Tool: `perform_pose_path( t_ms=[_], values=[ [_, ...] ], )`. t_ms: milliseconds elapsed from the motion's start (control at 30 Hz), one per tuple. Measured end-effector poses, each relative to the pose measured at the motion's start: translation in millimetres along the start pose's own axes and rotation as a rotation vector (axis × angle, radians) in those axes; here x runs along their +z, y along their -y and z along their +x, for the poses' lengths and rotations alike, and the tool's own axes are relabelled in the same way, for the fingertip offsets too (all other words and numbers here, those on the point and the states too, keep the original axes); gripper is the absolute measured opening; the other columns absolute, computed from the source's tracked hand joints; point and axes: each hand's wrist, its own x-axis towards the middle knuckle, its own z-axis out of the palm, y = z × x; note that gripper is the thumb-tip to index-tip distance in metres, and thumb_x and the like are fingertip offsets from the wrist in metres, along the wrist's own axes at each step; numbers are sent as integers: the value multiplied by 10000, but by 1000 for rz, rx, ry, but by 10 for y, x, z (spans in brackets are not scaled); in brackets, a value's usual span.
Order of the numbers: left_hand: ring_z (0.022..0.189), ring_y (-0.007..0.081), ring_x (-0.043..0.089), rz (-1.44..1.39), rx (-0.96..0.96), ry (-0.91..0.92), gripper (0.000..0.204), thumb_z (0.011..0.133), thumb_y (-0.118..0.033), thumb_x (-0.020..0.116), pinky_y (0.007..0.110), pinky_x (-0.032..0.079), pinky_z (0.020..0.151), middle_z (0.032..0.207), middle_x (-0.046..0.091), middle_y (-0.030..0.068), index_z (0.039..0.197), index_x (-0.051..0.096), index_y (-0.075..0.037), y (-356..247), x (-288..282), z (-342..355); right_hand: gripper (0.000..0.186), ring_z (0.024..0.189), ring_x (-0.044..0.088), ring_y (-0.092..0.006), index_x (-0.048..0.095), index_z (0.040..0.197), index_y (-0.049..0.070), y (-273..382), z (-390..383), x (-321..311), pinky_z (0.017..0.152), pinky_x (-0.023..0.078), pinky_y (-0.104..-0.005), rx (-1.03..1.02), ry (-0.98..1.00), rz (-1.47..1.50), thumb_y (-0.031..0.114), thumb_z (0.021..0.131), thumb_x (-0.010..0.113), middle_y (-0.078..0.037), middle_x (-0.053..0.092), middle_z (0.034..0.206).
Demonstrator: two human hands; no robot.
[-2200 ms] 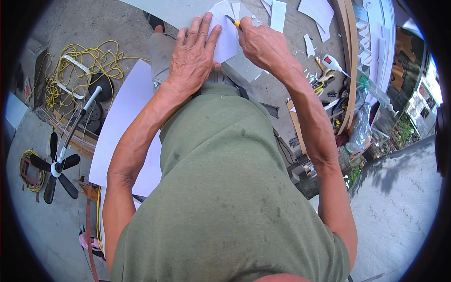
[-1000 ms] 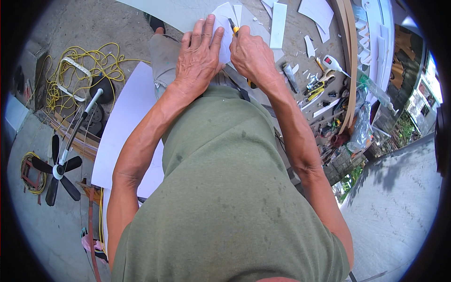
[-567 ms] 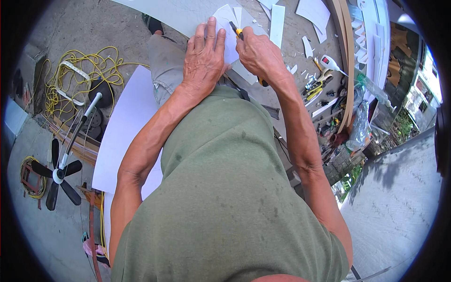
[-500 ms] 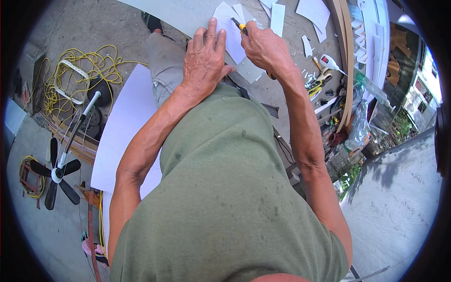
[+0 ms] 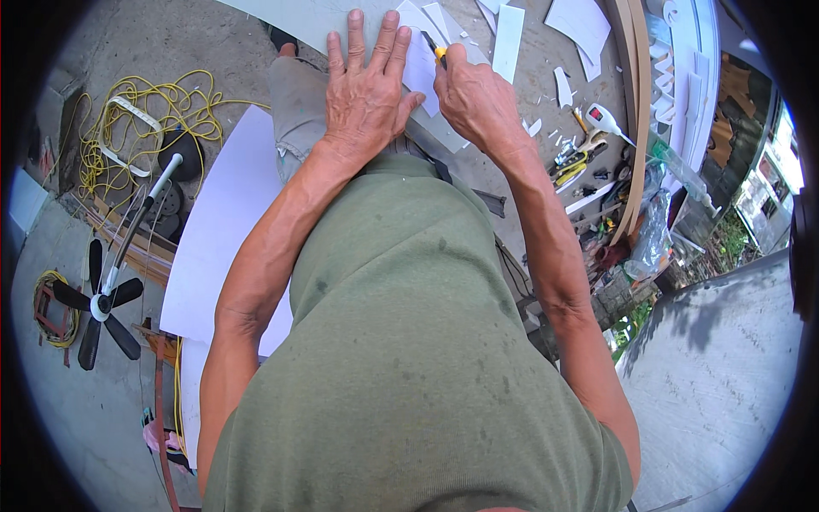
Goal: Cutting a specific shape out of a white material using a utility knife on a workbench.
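Observation:
My right hand [image 5: 479,101] is closed around a utility knife [image 5: 439,54] with a yellow and black body. The knife's dark blade end points up and left, over a white sheet piece [image 5: 419,70]. My left hand [image 5: 363,96] lies flat with its fingers spread, just left of the knife. Its fingertips rest on a large pale board [image 5: 320,19] and by the left edge of the white piece. I cannot make out whether the blade touches the sheet.
White offcuts [image 5: 507,43] lie on the concrete floor at the far right. Pliers with yellow handles [image 5: 570,173] and a white-bodied tool [image 5: 602,118] sit near bent brown strips [image 5: 636,111]. At left are tangled yellow cord [image 5: 128,90], a fan [image 5: 101,305] and a large white sheet [image 5: 217,226].
My left hand has shifted slightly farther away, with its fingers more spread. My right hand has moved a little nearer and to the left, still holding the knife.

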Motion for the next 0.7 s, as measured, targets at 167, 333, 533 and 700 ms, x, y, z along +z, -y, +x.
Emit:
perform_pose_path(
  t_ms=[167,333,533,700],
  values=[
    [1546,485,73,62,-50,66,881,868,-429,729,711,127,1180,1703,164,131,1572,364,-44,-33,40,-9,226,702,674,-497,490,945,-20,10,-11,32,657,514,-575,27,-8,19,201,965,535,-301,664,714],
    [1541,499,72,73,-54,66,882,868,-417,730,724,137,1168,1701,168,138,1570,362,-32,-43,28,-20,221,706,674,-497,492,944,-20,32,-36,33,659,512,-576,21,-9,24,196,960,539,-302,665,719],
    [1538,506,72,85,-38,66,882,866,-419,730,727,140,1165,1698,172,144,1568,364,-31,-51,-1,8,217,713,676,-495,498,937,-22,24,-27,25,664,515,-574,23,-12,1,191,957,537,-299,670,730],
    [1538,508,72,93,-28,49,881,864,-420,731,732,146,1161,1697,174,145,1566,368,-32,-69,-1,-8,216,716,679,-492,508,942,-24,8,-21,-38,671,521,-573,-3,16,-25,190,959,527,-296,677,746]
  ],
)
